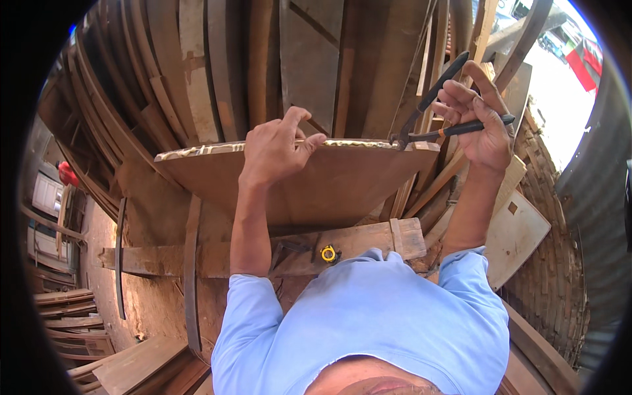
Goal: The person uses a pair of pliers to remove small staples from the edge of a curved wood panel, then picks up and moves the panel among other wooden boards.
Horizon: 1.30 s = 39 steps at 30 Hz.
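A wide brown wooden panel [316, 181] stands in front of me with its long edge up. Pale, uneven material [349, 143] runs along that edge. My left hand [275, 146] lies over the edge left of its middle, thumb and index finger apart; its other fingers curl over and are mostly hidden. Near the panel's right end, my right hand [484, 125] grips a pair of pincers [431, 108] with black handles. The handles are spread wide, and the metal jaws are at the panel's edge. Whether they hold anything is too small to tell.
A yellow tape measure [328, 254] lies on a plank [375, 242] between me and the panel, beside a dark tool [289, 251]. Tall boards [263, 66] lean behind the panel. Stacked wood [546, 263] fills the right side. More boards [141, 362] lie low at left.
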Motion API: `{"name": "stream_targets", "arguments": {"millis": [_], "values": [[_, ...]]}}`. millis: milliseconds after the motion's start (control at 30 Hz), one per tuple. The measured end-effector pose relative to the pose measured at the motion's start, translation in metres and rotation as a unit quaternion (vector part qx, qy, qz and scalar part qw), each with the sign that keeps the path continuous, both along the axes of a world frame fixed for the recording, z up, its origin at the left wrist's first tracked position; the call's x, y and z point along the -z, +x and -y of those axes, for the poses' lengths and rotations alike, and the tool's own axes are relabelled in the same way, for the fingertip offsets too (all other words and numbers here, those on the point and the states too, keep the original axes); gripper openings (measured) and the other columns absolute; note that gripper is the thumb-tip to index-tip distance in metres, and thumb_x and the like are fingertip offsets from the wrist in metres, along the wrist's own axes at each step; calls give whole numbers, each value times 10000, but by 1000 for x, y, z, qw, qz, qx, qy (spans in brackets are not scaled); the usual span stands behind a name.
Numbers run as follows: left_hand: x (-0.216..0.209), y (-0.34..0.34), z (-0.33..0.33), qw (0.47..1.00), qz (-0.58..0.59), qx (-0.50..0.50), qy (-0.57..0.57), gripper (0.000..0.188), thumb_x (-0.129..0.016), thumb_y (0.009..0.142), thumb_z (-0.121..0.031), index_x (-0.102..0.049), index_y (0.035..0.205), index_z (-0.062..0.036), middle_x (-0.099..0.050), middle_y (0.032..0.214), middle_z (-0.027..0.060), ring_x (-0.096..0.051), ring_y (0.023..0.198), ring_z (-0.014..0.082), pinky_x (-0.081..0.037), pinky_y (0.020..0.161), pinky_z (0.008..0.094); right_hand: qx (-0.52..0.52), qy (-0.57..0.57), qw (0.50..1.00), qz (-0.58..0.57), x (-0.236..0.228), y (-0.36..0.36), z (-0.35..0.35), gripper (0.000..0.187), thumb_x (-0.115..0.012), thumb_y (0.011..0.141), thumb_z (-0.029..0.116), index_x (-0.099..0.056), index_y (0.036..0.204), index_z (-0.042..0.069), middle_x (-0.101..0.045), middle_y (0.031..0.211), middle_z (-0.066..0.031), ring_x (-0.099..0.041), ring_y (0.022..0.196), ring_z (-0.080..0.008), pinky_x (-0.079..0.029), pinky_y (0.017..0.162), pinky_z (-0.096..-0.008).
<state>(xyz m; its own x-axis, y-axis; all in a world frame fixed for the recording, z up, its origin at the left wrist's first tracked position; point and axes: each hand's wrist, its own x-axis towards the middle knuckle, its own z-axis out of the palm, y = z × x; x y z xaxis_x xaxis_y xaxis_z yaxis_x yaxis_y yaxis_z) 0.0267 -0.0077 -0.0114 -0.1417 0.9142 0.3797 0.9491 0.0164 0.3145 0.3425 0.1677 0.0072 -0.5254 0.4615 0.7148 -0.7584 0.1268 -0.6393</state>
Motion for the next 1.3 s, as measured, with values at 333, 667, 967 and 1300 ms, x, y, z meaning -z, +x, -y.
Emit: {"name": "stream_targets", "arguments": {"millis": [333, 667, 967, 1300], "values": [[-5, 75, -52, 979, 65, 191, -4, 407, -720, 920, -237, -618, 1265, -46, -719, 1077, 200, -693, 1000, 360, -536, 843, 445, -61, -32, 997, 29, 8, 9, -40, 536, -416, 1037, 74, -317, 1548, -52, -649, 1273, -291, -674, 1174, -346, -560, 1003, -495], [6, 119, -104, 916, 347, 170, -106, 228, -602, 1046, -227, -675, 1011, -13, -646, 784, 41, -537, 751, 93, -498, 716, 297, -99, -56, 993, 11, 5, -16, -60, 664, -538, 1046, 267, -280, 1562, -61, -558, 1376, -205, -542, 1274, -239, -419, 1092, -399], [19, 118, -102, 965, 217, 145, 5, 266, -667, 999, -306, -679, 1089, -56, -707, 817, 112, -680, 725, 198, -515, 653, 349, -233, -13, 972, 3, 8, -33, -80, 516, -539, 1029, 511, -513, 1208, 28, -437, 912, -14, -464, 858, -159, -432, 830, -366], [38, 98, -85, 987, -131, -86, 24, 282, -624, 978, -340, -615, 784, -135, -616, 586, 78, -642, 591, 294, -468, 593, 418, -145, -56, 985, -70, 33, -8, -85, 359, -543, 1034, 509, -520, 986, 154, -391, 794, 42, -371, 722, -120, -359, 699, -318]]}}
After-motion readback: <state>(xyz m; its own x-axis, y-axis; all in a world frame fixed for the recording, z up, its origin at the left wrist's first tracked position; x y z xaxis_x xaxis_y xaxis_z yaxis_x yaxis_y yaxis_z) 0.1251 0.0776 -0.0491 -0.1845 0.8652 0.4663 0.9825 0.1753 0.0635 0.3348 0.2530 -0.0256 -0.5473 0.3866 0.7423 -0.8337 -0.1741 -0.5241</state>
